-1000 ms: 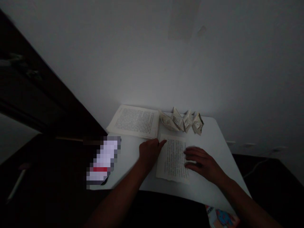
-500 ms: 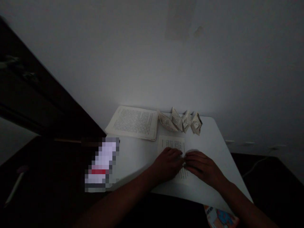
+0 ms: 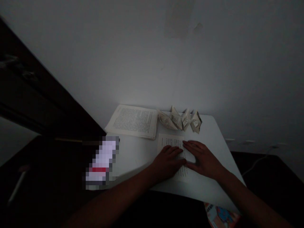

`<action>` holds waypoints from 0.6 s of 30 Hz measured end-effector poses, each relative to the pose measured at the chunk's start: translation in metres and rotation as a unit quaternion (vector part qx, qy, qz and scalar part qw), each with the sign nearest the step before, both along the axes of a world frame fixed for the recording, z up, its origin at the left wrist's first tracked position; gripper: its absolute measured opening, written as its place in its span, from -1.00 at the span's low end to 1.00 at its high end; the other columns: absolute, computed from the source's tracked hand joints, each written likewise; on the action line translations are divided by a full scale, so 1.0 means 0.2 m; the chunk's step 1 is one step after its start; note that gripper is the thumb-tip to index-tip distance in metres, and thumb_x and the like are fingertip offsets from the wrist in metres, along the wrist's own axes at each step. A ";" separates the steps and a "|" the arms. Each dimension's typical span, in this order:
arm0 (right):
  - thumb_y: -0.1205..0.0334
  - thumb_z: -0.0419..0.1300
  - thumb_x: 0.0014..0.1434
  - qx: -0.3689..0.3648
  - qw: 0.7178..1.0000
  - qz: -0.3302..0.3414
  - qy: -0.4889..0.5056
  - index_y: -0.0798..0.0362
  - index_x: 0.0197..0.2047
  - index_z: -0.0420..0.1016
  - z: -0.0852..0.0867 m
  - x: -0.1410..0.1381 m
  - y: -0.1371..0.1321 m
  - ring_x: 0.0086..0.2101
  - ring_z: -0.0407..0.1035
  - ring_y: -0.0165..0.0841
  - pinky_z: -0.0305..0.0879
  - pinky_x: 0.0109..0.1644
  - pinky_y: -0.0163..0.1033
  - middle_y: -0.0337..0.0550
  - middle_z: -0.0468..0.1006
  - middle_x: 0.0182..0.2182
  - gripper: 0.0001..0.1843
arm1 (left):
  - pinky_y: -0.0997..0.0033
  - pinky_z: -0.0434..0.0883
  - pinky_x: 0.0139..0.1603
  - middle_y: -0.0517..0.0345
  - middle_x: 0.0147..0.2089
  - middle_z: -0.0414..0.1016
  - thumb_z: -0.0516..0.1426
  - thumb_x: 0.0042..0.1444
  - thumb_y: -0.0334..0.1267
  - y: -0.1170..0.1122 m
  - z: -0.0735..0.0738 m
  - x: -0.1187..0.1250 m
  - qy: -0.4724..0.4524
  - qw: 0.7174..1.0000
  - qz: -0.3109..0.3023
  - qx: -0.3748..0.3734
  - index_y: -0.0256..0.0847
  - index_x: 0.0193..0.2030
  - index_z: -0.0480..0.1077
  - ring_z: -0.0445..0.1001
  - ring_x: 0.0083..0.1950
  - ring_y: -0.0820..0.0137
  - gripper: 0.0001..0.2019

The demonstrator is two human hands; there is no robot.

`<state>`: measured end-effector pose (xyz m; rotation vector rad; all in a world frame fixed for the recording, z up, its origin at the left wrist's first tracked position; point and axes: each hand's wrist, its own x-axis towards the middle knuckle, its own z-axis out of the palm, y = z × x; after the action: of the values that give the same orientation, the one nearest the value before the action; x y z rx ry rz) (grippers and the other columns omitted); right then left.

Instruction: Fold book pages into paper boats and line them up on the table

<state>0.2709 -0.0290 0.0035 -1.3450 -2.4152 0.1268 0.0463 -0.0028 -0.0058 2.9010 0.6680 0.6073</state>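
Note:
A printed sheet of paper (image 3: 163, 139) lies on the white table in front of me, partly hidden under my hands; its right edge looks straight, perhaps a fold. My left hand (image 3: 167, 162) rests flat on the sheet, fingers stretched toward that edge. Along the same edge, my right hand (image 3: 203, 158) has its fingers and thumb apart, the tips touching the paper. Just beyond the sheet stand several folded paper boats in a row, among them a wide one (image 3: 167, 122) at the left and a narrow one (image 3: 196, 122) at the right.
A stack of printed pages (image 3: 134, 123) lies at the table's back left. A blurred-out, phone-like object (image 3: 104, 158) is at the left edge of the white table (image 3: 135, 155). The wall stands behind. Below the front edge is a colourful packet (image 3: 223, 217); a cable (image 3: 256, 163) runs at the right.
My right hand's fingers have spread and slid up along the paper's right edge, away from the thumb. My left hand stays on the sheet. The view has shifted slightly.

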 end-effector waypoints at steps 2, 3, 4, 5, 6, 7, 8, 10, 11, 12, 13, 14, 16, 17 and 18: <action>-0.11 0.23 -0.01 -0.002 1.000 -0.001 -0.015 0.09 0.26 0.14 0.00 0.01 0.02 0.11 0.19 -0.08 0.16 0.16 0.07 0.04 0.29 0.17 -0.16 | 0.08 0.15 0.16 -0.01 0.18 0.29 -0.03 0.23 -0.19 0.00 0.01 0.00 0.003 1.000 -0.005 0.001 -0.05 -0.01 0.38 0.21 0.21 0.21 -0.74; -0.15 0.23 -0.03 -0.003 1.000 -0.001 -0.021 0.11 0.27 0.13 0.00 0.01 0.03 0.11 0.19 -0.07 0.15 0.17 0.08 0.05 0.28 0.18 -0.12 | 0.08 0.15 0.16 -0.01 0.17 0.30 -0.03 0.23 -0.19 0.00 0.01 0.00 0.004 1.000 -0.005 0.002 -0.05 -0.01 0.38 0.21 0.21 0.22 -0.74; -0.18 0.23 -0.05 -0.003 1.000 -0.001 -0.026 0.12 0.27 0.12 0.00 0.01 0.04 0.11 0.18 -0.06 0.14 0.17 0.09 0.07 0.27 0.18 -0.08 | 0.08 0.15 0.16 0.00 0.17 0.30 -0.03 0.23 -0.18 0.00 0.01 0.00 0.004 1.000 -0.004 0.002 -0.05 -0.02 0.38 0.21 0.21 0.22 -0.74; -0.21 0.23 -0.06 -0.004 1.000 0.000 -0.029 0.13 0.27 0.11 0.00 0.01 0.05 0.12 0.16 -0.04 0.13 0.17 0.11 0.07 0.25 0.19 -0.06 | 0.08 0.14 0.17 0.01 0.17 0.31 -0.03 0.23 -0.19 0.00 0.02 0.00 0.003 1.000 -0.002 0.001 -0.05 -0.03 0.38 0.21 0.21 0.23 -0.75; -0.22 0.22 -0.06 -0.004 0.999 0.001 -0.032 0.13 0.28 0.11 0.00 0.02 0.06 0.12 0.16 -0.04 0.12 0.17 0.12 0.07 0.24 0.20 -0.05 | 0.08 0.12 0.19 0.03 0.16 0.31 -0.04 0.23 -0.19 0.00 0.02 0.00 0.003 1.000 0.001 -0.002 -0.06 -0.04 0.39 0.21 0.21 0.24 -0.75; -0.21 0.21 -0.04 -0.003 0.999 0.001 -0.033 0.12 0.28 0.11 0.00 0.02 0.07 0.13 0.15 -0.04 0.12 0.17 0.12 0.07 0.23 0.20 -0.07 | 0.09 0.11 0.20 0.04 0.16 0.32 -0.03 0.23 -0.20 0.00 0.02 0.00 0.003 1.000 0.006 -0.008 -0.07 -0.04 0.38 0.21 0.21 0.25 -0.76; -0.18 0.20 -0.01 -0.002 0.999 -0.001 -0.033 0.11 0.27 0.11 0.00 0.02 0.07 0.12 0.16 -0.05 0.13 0.17 0.12 0.05 0.24 0.20 -0.11 | 0.10 0.11 0.21 0.05 0.16 0.32 -0.02 0.22 -0.20 0.00 0.02 0.00 0.005 1.000 0.009 -0.016 -0.09 -0.03 0.37 0.21 0.22 0.27 -0.76; -0.09 0.16 0.09 -0.002 1.000 -0.007 -0.029 0.07 0.26 0.14 -0.01 0.02 0.08 0.11 0.18 -0.08 0.16 0.16 0.10 0.00 0.26 0.19 -0.26 | 0.14 0.10 0.23 0.04 0.16 0.32 0.01 0.19 -0.21 0.00 0.03 0.00 0.008 0.999 0.014 -0.032 -0.15 0.03 0.32 0.20 0.23 0.29 -0.72; -0.03 0.14 0.13 0.000 1.000 -0.010 -0.022 0.04 0.24 0.17 -0.01 0.02 0.09 0.10 0.20 -0.11 0.18 0.15 0.09 -0.03 0.29 0.18 -0.34 | 0.16 0.09 0.24 0.03 0.16 0.32 0.02 0.18 -0.21 0.00 0.03 0.01 0.008 0.999 0.016 -0.037 -0.18 0.05 0.30 0.20 0.23 0.30 -0.69; 0.02 0.12 0.16 0.005 1.000 -0.013 -0.012 0.01 0.22 0.22 -0.02 0.02 0.09 0.08 0.23 -0.13 0.20 0.13 0.08 -0.06 0.32 0.16 -0.42 | 0.17 0.09 0.25 0.03 0.16 0.33 0.03 0.17 -0.21 0.00 0.03 0.01 0.007 0.999 0.018 -0.040 -0.20 0.06 0.28 0.20 0.23 0.31 -0.68; 0.05 0.11 0.18 0.012 1.000 -0.017 0.000 -0.02 0.19 0.27 -0.02 0.02 0.10 0.06 0.26 -0.14 0.23 0.12 0.07 -0.09 0.37 0.13 -0.48 | 0.17 0.09 0.25 0.02 0.16 0.33 0.04 0.16 -0.21 -0.01 0.03 0.01 0.006 0.999 0.019 -0.042 -0.20 0.06 0.28 0.20 0.23 0.32 -0.67; 0.08 0.11 0.19 0.021 0.999 -0.021 0.014 -0.04 0.14 0.33 -0.03 0.01 0.11 0.04 0.28 -0.16 0.25 0.10 0.06 -0.11 0.41 0.09 -0.55 | 0.18 0.08 0.25 0.02 0.16 0.33 0.04 0.16 -0.21 -0.01 0.03 0.01 0.004 0.999 0.020 -0.044 -0.21 0.05 0.29 0.21 0.23 0.33 -0.68; 0.12 0.11 0.20 0.040 0.998 -0.025 0.040 -0.07 0.03 0.44 -0.04 0.01 0.11 0.00 0.33 -0.18 0.30 0.07 0.04 -0.15 0.50 0.00 -0.66 | 0.18 0.08 0.25 0.02 0.17 0.33 0.04 0.16 -0.21 0.00 0.03 0.01 0.000 0.999 0.022 -0.048 -0.21 0.01 0.30 0.21 0.23 0.33 -0.71; 0.13 0.11 0.20 0.046 0.997 -0.023 0.049 -0.08 -0.01 0.48 -0.04 0.01 0.11 -0.02 0.35 -0.19 0.31 0.06 0.03 -0.16 0.53 -0.04 -0.70 | 0.18 0.08 0.26 0.01 0.17 0.33 0.05 0.15 -0.21 0.00 0.03 0.01 -0.001 0.998 0.021 -0.052 -0.21 0.00 0.31 0.21 0.23 0.33 -0.71; 0.14 0.11 0.20 0.050 0.997 -0.019 0.057 -0.09 -0.05 0.50 -0.04 0.01 0.11 -0.04 0.36 -0.20 0.32 0.05 0.03 -0.18 0.54 -0.06 -0.73 | 0.18 0.08 0.26 0.01 0.17 0.33 0.05 0.15 -0.20 0.00 0.03 0.01 -0.002 0.998 0.020 -0.056 -0.21 -0.01 0.31 0.21 0.24 0.32 -0.72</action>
<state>0.2730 -0.0067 -0.0053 -1.3019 -2.2699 0.0685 0.0482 -0.0036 -0.0003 2.7890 0.7355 0.5614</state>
